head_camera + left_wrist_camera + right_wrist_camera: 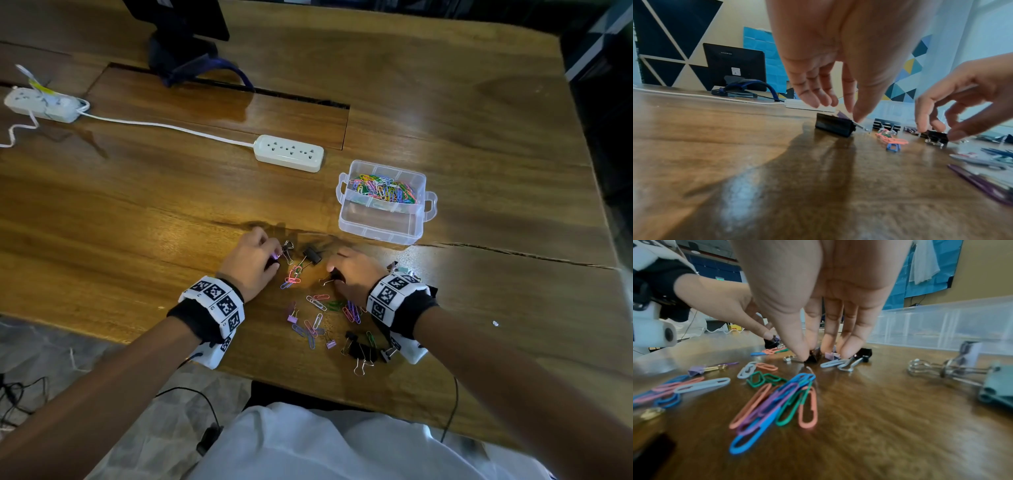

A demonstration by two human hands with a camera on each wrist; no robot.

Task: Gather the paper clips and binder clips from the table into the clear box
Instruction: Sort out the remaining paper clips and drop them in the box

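Both hands pinch clips: left hand (pixel 252 262) a purple clip (pixel 276 256) (partly hidden), right hand (pixel 352 274) a black binder clip (pixel 334 277).

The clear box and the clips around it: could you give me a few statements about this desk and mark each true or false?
1. The clear box already holds coloured paper clips in its far compartment. True.
2. The near compartment of the box is full of binder clips. False: it looks empty.
3. The right hand pinches a small black binder clip on the table. True.
4. The box's lid is shut. False: no lid covers it; the top is open.
5. Loose paper clips lie between the two wrists. True.
6. The left hand rests flat on the power strip. False: its fingers reach down among binder clips.
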